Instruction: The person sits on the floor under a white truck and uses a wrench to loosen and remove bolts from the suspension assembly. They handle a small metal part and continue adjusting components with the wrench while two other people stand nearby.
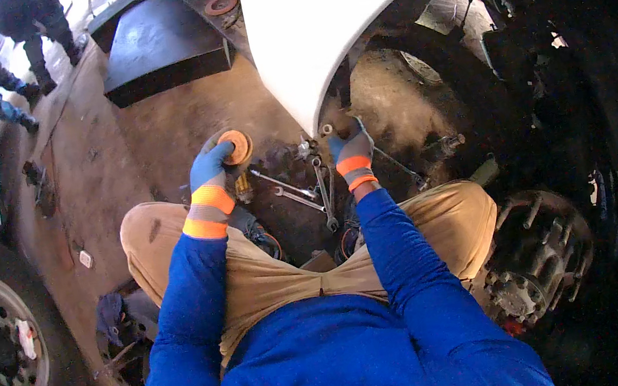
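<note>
I squat on a dirt floor beside a white vehicle fender point(318, 28). My left hand point(210, 167), in a blue glove with orange cuff, grips an orange round disc-shaped part point(238, 146) held low over the ground. My right hand point(350, 148), gloved the same way, is closed around a small light metal ring-like piece point(327, 130) just under the fender's edge. Between my hands, several wrenches point(301, 190) lie on the dark, oily ground in front of my knees.
A bare wheel hub with studs point(536, 257) sits at the right inside the dark wheel arch. A mounted truck wheel point(5, 342) stands at the left. A dark box point(161, 48) lies on the floor farther away. People's legs point(17, 52) show at the top left.
</note>
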{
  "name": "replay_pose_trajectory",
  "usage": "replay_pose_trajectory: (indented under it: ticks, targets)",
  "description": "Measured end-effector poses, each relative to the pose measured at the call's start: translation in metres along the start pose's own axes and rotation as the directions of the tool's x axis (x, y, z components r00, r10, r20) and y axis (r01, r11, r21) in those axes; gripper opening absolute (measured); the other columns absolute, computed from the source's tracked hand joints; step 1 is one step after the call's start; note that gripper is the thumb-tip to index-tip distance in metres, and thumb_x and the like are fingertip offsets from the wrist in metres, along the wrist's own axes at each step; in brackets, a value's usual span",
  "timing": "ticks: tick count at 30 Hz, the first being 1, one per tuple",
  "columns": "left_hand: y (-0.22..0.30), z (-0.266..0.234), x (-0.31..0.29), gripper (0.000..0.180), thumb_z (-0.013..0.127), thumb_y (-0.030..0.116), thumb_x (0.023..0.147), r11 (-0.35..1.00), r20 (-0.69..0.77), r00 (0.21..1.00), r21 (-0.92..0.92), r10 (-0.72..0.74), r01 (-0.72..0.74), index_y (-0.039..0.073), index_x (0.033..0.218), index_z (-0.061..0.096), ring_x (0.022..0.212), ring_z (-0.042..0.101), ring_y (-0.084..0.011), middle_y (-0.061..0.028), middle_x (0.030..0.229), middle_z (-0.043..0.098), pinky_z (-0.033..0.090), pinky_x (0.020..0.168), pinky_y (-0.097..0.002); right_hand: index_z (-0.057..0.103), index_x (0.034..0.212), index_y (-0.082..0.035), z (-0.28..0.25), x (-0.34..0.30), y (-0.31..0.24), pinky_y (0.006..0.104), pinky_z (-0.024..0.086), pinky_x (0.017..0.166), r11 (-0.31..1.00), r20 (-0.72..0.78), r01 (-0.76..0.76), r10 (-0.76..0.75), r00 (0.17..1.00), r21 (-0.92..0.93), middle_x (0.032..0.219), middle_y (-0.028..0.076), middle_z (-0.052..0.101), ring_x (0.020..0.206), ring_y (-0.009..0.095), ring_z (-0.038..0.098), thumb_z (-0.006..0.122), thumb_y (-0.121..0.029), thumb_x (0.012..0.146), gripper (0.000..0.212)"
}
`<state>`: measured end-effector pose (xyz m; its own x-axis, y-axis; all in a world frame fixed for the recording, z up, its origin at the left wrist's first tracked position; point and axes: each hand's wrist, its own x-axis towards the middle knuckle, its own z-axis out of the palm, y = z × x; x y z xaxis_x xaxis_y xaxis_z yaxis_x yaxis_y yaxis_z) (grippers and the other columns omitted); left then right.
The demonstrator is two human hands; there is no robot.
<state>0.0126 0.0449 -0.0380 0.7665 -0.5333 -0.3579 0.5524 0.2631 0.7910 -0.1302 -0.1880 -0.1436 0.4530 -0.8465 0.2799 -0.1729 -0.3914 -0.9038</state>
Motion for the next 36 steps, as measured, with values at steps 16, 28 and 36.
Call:
replay_pose_trajectory:
  ticks: [16, 28, 36]
  targets:
    - [-0.006, -0.012, 0.008, 0.033, 0.054, 0.008, 0.079, 0.993, 0.031, 0.997, -0.100, -0.065, 0.068, 0.001, 0.111, 0.057, 0.092, 0.060, -0.0250, -0.0123, 0.104, 0.061, 0.050, 0.082, -0.0366, 0.063, 0.104, -0.011, 0.001, -0.006, -0.046, 0.0377, 0.048, 0.077, 0.955, 0.055, 0.109, -0.097, 0.994, -0.276, 0.094, 0.015, 0.061, 0.087, 0.034, 0.059, 0.075, -0.025, 0.060, 0.048]
    - [0.012, 0.012, -0.015, 0.031, 0.049, 0.006, 0.083, 0.992, 0.010, 0.998, -0.105, -0.063, 0.064, -0.003, 0.113, 0.054, 0.093, 0.060, -0.0275, -0.0163, 0.106, 0.059, 0.052, 0.080, -0.0412, 0.059, 0.102, -0.004, -0.021, -0.054, -0.120, 0.0296, 0.052, 0.071, 0.786, 0.520, -0.504, 0.281, 0.807, 0.357, 0.091, 0.011, 0.064, 0.080, 0.020, 0.063, 0.061, -0.003, 0.072, 0.030]
    - [0.023, 0.004, -0.016, 0.031, 0.049, 0.007, 0.084, 0.990, 0.095, 0.995, -0.137, -0.020, 0.033, -0.002, 0.113, 0.053, 0.091, 0.061, -0.0250, -0.0148, 0.105, 0.060, 0.053, 0.077, -0.0354, 0.054, 0.114, 0.000, -0.013, -0.055, -0.238, 0.0302, 0.053, 0.077, 0.746, 0.617, -0.436, 0.044, 0.786, 0.503, 0.102, 0.012, 0.063, 0.089, 0.017, 0.062, 0.053, 0.003, 0.079, 0.035]
